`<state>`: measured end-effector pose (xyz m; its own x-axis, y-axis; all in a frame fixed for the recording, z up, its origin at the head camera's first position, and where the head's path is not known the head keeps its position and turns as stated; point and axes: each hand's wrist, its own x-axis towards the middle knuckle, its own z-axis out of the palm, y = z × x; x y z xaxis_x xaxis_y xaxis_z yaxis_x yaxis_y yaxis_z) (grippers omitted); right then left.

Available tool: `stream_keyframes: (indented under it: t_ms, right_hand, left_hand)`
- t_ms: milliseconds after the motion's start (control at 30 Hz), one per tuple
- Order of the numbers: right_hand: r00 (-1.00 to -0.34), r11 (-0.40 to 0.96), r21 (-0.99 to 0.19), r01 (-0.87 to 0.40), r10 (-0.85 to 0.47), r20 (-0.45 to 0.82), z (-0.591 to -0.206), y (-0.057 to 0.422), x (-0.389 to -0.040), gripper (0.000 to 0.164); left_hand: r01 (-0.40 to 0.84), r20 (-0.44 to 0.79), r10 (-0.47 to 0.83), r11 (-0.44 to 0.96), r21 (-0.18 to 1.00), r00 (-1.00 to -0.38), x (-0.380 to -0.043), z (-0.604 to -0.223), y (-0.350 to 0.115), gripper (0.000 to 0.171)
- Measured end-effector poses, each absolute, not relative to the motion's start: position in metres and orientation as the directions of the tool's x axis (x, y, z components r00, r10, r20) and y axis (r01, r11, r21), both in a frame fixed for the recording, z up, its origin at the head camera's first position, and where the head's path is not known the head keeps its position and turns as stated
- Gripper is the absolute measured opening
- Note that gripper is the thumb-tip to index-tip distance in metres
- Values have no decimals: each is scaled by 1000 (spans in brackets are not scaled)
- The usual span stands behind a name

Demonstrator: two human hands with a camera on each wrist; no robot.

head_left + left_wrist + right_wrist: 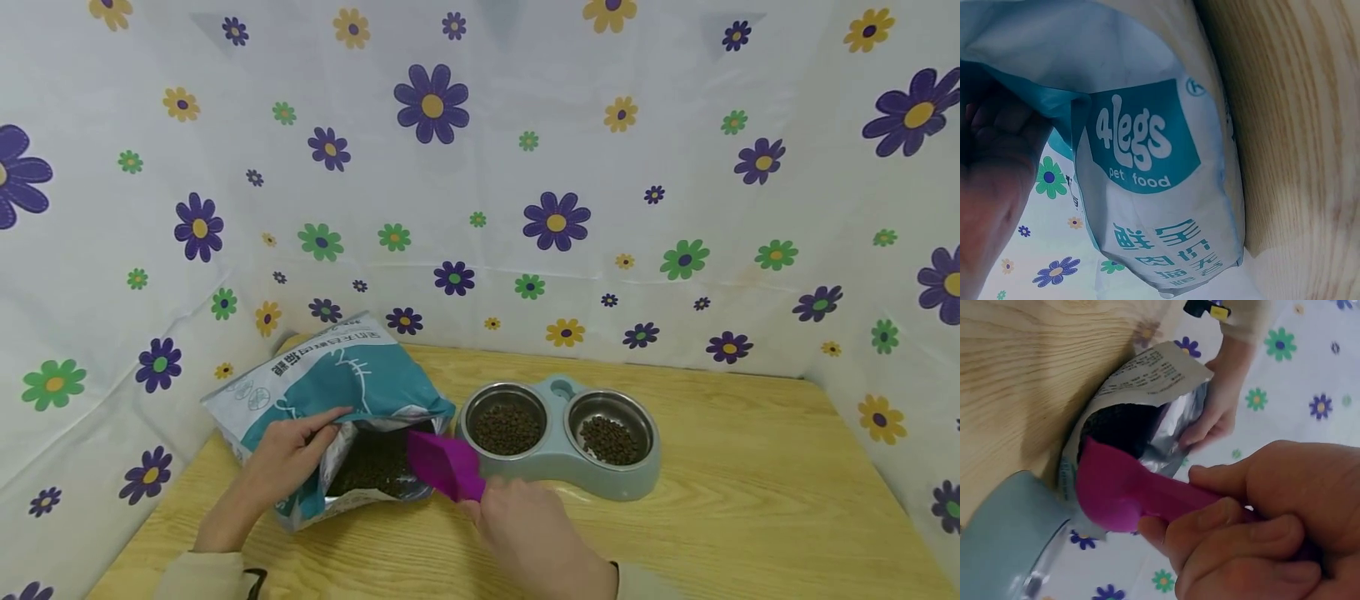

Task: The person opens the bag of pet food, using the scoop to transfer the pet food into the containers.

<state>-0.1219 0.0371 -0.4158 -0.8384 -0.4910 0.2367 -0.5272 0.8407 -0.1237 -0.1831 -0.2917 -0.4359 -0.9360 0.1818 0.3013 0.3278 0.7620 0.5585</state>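
Note:
A teal and white pet food bag (360,375) lies on its side at the left of the table, its mouth facing the person and dark kibble showing inside. My left hand (288,458) grips the upper edge of that mouth and holds it raised. In my right hand (528,525) is the handle of a magenta scoop (446,467), fingers wrapped round it. The scoop's head overlaps the right side of the bag opening. From the right wrist view, the scoop (1113,487) points at the bag's dark mouth; what it carries is hidden there.
Right of the bag stands a pale blue double feeder (558,417) with two steel bowls. Brown kibble covers the bottom of the left bowl (506,421); a smaller heap lies in the right bowl (609,437). A flowered cloth (495,167) hangs behind and beside the wooden table (750,500).

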Motion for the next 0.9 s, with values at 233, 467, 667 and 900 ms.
stream_keyframes:
  t_ms: [233, 467, 667, 900]
  right_hand:
    - [-812, 867, 80, -492, -490, 316, -429, 3, -119, 34]
    - [-865, 756, -435, -489, -486, 127, -429, 13, -142, 45]
    - [-886, 583, -770, -259, -461, -51, -432, 30, -154, 52]
    - [-855, 445, -895, 25, -455, -250, -440, 46, -159, 53]
  left_hand:
    - [310, 285, 169, 756, 577, -944, -183, -435, -291, 32]
    - [294, 274, 162, 774, 560, -948, -182, -436, -293, 32]
    - [278, 257, 155, 782, 558, -954, -183, -439, -294, 32]
    - [304, 289, 165, 781, 546, -943, -186, -441, -294, 32]
